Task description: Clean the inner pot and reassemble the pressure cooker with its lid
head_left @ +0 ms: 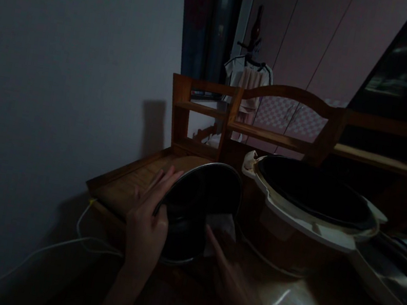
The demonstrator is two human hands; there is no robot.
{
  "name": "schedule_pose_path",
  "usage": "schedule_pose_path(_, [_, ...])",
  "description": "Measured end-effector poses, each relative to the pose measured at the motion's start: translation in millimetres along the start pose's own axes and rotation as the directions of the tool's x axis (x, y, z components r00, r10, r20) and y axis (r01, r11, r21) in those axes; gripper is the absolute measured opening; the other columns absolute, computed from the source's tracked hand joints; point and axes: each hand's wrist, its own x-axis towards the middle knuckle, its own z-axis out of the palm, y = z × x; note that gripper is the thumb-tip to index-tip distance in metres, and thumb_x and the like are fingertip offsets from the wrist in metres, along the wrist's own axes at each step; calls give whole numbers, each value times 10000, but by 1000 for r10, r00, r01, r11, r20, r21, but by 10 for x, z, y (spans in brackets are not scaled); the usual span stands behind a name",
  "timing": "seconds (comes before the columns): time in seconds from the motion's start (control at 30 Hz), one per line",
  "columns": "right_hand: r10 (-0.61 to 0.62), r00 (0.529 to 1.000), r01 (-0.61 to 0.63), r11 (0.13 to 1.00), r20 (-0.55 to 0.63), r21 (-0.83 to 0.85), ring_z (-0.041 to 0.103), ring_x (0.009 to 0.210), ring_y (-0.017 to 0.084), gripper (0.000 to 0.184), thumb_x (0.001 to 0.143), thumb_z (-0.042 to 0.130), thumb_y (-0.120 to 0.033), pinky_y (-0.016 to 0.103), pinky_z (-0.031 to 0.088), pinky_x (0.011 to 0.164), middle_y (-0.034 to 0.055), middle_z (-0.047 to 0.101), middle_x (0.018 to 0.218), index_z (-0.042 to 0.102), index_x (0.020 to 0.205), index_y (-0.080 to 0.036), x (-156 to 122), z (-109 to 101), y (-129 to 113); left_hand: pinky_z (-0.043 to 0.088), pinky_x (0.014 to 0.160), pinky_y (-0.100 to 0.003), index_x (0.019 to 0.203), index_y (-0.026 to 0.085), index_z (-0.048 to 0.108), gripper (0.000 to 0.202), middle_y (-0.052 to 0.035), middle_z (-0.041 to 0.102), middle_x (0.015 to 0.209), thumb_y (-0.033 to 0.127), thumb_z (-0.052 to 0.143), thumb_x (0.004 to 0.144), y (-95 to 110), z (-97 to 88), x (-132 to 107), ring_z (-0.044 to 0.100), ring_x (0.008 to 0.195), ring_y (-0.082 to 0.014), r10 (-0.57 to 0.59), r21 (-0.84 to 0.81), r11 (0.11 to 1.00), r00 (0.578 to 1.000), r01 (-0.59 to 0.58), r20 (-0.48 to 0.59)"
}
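Note:
A dark inner pot [189,205] with a thin pale rim is tilted on its side, its mouth facing me. My left hand [149,216] grips its left rim, thumb at the mouth and fingers behind the wall. At the pot's lower right edge, my right hand [226,271] holds a white tissue or thin cloth [225,225] against the rim, index finger stretched along it. The other right fingers are dim and partly hidden. To the right stands a wide, round cooker body [294,218] with a whitish rim and dark open top.
Wooden shelving [228,120] runs along the back of the table [291,302], which has a glossy surface. A white cable [42,250] hangs at the left, beside a plain wall [64,72]. A pale, shallow tray-like object [388,282] lies at the right. The room is dim.

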Motion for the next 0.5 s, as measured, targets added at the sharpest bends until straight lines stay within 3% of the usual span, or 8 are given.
schedule_pose_path(0.1, [17,1000,-16,999,-16,49,348,1470,224,827,912,391,-59,417,434,1137,90,285,1637,8,1621,-247,2,34,25,97,1277,-503,1387,375,568,685,54,523,1500,2,402,836,7,0,-14,401,1453,-213,4,0,1000,1000,-4,17])
schedule_pose_path(0.2, [-5,1000,4,999,-15,-36,258,1504,291,805,868,466,-75,497,358,1179,114,255,1645,191,1612,-213,24,108,97,99,1277,-511,1395,379,558,700,59,508,1512,-7,404,832,10,-3,-27,392,1459,-210,17,7,1000,1000,-17,20])
schedule_pose_path(0.3, [-34,998,27,990,-53,-141,103,1526,372,784,834,559,-104,583,302,1185,108,98,1678,332,1573,-234,61,130,137,95,1280,-500,1407,390,545,707,64,521,1500,-6,414,836,-1,-6,-32,417,1443,-203,25,14,1000,1000,-25,4])
schedule_pose_path(0.4, [-92,990,71,979,-103,-192,24,1525,395,853,807,615,-89,623,275,1182,61,-40,1683,313,1574,-311,100,89,124,109,1279,-495,1403,388,551,704,64,533,1489,-4,412,835,-13,-10,-27,422,1439,-204,22,7,1000,1000,-22,-2])
schedule_pose_path(0.5, [-136,981,103,969,-137,-223,60,1523,395,902,795,649,-77,615,309,1169,83,-17,1680,280,1582,-319,131,63,103,100,1276,-504,1400,389,553,712,63,533,1489,-8,408,827,-10,-8,-17,417,1441,-206,20,14,1000,1000,-20,9])
